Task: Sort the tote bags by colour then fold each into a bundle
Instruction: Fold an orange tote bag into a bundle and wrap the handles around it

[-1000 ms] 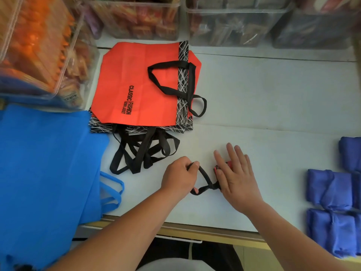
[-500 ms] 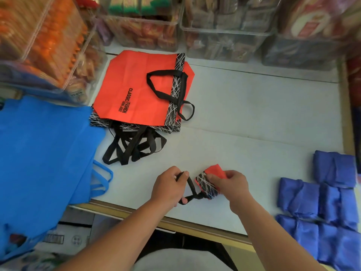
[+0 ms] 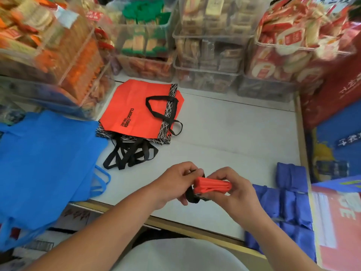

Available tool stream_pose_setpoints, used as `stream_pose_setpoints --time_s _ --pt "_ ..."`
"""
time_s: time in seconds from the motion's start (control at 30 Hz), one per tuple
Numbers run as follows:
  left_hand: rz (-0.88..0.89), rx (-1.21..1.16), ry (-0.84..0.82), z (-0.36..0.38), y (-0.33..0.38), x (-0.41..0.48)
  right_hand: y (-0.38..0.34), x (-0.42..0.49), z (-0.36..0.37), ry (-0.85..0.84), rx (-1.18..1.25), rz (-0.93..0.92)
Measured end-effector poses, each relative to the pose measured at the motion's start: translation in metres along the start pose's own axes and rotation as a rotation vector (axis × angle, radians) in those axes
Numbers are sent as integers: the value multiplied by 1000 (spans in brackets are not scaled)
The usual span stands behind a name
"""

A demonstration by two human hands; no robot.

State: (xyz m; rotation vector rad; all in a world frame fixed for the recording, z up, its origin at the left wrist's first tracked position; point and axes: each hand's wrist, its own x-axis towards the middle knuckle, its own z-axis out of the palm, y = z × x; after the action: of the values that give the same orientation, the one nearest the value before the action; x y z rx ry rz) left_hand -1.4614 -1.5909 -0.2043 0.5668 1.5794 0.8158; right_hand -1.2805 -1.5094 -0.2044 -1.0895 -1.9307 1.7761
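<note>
Currently bundling step: right hand (image 3: 234, 190) grips folded red bag (image 3: 213, 187), left hand (image 3: 175, 182) pinches black strap (image 3: 190, 196) between hands. Next likely: wrap strap round, tuck tight.

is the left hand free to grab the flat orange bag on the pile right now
Probably not yet: the left hand holds the black strap of the folded bundle. Otherwise the way to the flat orange bag looks open.
</note>
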Motion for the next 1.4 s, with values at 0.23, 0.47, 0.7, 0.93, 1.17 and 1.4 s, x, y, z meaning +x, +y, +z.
stream_pose_setpoints --time_s 0.23,0.47,0.7,0.93,1.17,1.4 --pt "80 -29 -37 7 33 -30 -14 -14 9 -16 50 -144" --pt "68 -262 136 9 10 -51 -15 -24 19 13 -4 -84" --pt "-25 -407 33 -2 6 -61 -27 -29 24 -31 -60 -111" --pt "-34 -430 64 4 8 -69 -30 -34 22 -54 -157 -168" --pt "297 375 423 18 2 -65 -19 -33 24 -64 -462 -316" --pt "422 609 462 22 2 -69 -27 -29 17 -214 -558 -207"
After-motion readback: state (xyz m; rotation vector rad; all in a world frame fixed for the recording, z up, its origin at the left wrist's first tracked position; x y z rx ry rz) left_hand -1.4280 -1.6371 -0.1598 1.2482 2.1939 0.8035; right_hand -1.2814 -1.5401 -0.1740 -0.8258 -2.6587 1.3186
